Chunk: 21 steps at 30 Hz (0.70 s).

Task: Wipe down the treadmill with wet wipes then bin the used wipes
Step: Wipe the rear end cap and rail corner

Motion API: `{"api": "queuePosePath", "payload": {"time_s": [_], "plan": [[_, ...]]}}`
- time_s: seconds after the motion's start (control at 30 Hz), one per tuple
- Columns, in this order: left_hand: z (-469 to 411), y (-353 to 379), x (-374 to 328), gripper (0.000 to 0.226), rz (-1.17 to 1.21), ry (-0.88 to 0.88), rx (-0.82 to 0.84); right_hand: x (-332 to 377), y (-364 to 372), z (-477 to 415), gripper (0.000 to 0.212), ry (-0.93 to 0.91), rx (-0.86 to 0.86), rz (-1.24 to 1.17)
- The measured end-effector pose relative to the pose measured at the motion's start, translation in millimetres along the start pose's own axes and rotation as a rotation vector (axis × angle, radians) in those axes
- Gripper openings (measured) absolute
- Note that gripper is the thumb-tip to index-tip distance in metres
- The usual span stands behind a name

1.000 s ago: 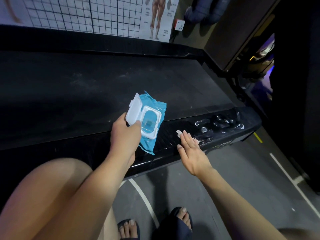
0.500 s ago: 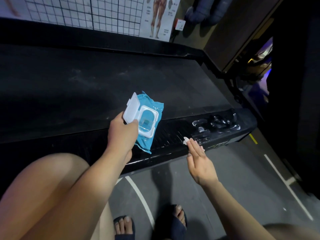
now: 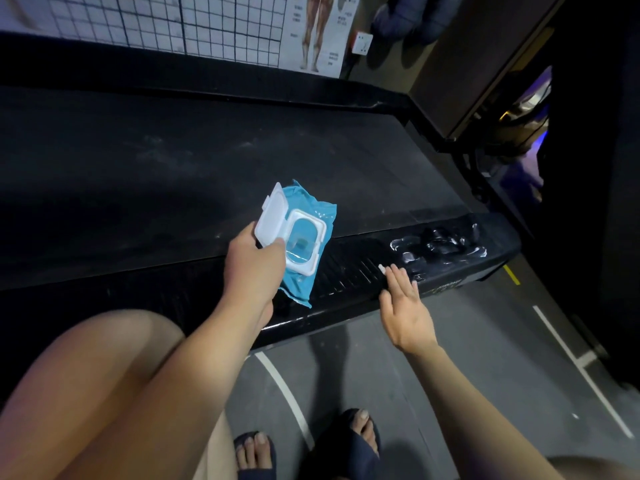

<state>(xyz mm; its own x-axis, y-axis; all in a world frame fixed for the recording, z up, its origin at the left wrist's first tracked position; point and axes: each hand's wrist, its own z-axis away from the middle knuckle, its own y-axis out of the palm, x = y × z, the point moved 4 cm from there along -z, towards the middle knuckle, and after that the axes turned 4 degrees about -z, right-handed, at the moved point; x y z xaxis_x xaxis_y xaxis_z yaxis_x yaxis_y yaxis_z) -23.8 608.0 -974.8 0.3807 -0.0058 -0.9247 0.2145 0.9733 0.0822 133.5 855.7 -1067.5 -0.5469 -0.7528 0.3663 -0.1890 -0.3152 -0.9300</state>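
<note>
A blue wet-wipe pack (image 3: 304, 237) with a white flip lid standing open lies on the near edge of the black treadmill (image 3: 173, 174). My left hand (image 3: 252, 268) grips the pack at its lid end. My right hand (image 3: 405, 306) hovers with fingers straight over the treadmill's ribbed rear cover, to the right of the pack, and holds nothing. No loose wipe is visible.
A crumpled clear plastic wrapper (image 3: 440, 245) lies on the treadmill's rear cover at the right. Grey floor with white lines (image 3: 287, 393) runs below, with my sandalled feet (image 3: 356, 441) on it. A wall chart (image 3: 194, 26) hangs behind; a dark machine frame (image 3: 588, 168) stands at the right.
My right hand drew back from the ribbed cover toward me and turned slightly. My left hand keeps its hold on the pack, which has not shifted on the treadmill.
</note>
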Motion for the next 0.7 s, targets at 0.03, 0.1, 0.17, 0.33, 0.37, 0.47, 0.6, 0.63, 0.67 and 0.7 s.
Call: {"api": "queuePosePath", "payload": {"time_s": [0.03,0.1,0.17,0.33,0.37,0.47,0.6,0.63,0.67,0.7], "plan": [[0.4,-1.1,-0.3,0.035,0.002,-0.004,-0.003,-7.0,0.3,7.7,0.055,0.010,-0.020,0.008],[1.4,-2.9,-0.9,0.035,0.009,-0.008,-0.007,-22.8,-0.4,15.6,0.061,0.027,-0.044,0.033],[3.0,-3.1,-1.1,0.035,0.009,-0.005,-0.006,-33.0,-3.7,15.3,0.060,-0.012,-0.072,0.062],[4.3,0.7,0.8,0.035,-0.003,-0.019,0.020,-20.1,-19.3,0.6,0.024,-0.021,-0.204,0.099],[3.2,0.8,1.2,0.036,0.003,-0.016,0.018,-12.4,-24.1,-4.7,0.018,-0.051,-0.257,0.031],[0.1,-0.1,0.6,0.036,0.025,0.007,0.005,16.9,-36.5,-33.0,0.026,-0.091,-0.334,-0.138],[-3.7,-2.1,0.4,0.033,0.040,0.017,-0.022,50.0,-17.7,-92.1,0.030,-0.016,-0.107,-0.036],[-4.3,-2.2,0.9,0.033,0.044,0.018,-0.025,51.7,-7.3,-102.5,0.035,0.001,-0.042,-0.009],[-4.4,-1.7,1.0,0.033,0.050,0.016,-0.022,49.1,3.3,-110.3,0.038,0.014,0.000,-0.002],[-5.2,-1.0,1.5,0.033,0.059,0.014,-0.018,46.3,11.4,-114.6,0.041,0.013,0.021,-0.005]]}}
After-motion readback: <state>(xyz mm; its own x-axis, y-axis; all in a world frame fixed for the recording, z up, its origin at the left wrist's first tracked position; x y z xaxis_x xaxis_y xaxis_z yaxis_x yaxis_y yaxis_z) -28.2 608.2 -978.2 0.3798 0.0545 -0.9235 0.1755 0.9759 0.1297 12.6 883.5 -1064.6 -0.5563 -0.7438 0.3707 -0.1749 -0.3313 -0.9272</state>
